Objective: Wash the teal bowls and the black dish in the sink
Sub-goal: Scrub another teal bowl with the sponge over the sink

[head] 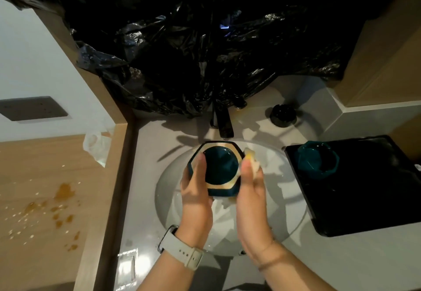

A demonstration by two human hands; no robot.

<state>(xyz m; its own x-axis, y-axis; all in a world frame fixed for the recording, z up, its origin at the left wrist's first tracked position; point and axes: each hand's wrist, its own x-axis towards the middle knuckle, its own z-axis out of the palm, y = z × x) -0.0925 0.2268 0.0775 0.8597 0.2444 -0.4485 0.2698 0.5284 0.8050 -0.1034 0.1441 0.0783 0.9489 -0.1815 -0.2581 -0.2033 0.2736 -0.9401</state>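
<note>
A: Where is the bowl being washed?

B: The hexagonal teal bowl is held over the white sink, just below the dark faucet. It is tipped so that its open mouth faces up toward the camera, with the pale rim framing the dark inside. Its long axis runs from the faucet end down toward the person.

A: How does the left hand hold it?

B: Its fingers are curled round the bowl's left wall, the thumb lying over the rim and into the mouth. A pale watch sits on that wrist.

A: And the right hand?

B: It lies against the bowl's right side, and its fingers pinch a yellowish sponge at the bowl's upper right edge. The sponge is blurred, so I cannot tell how much of it touches the rim.

A: The other task pieces?

B: A second teal bowl sits upright, mouth up, on a black tray on the surface to the right of the sink. A small black dish stands on the surface behind the sink, right of the faucet, well apart from the hands.

A: Anything else?

B: Crumpled black plastic sheeting hangs over the wall behind the faucet. On the wooden floor to the left there are brown stains and pale specks.
</note>
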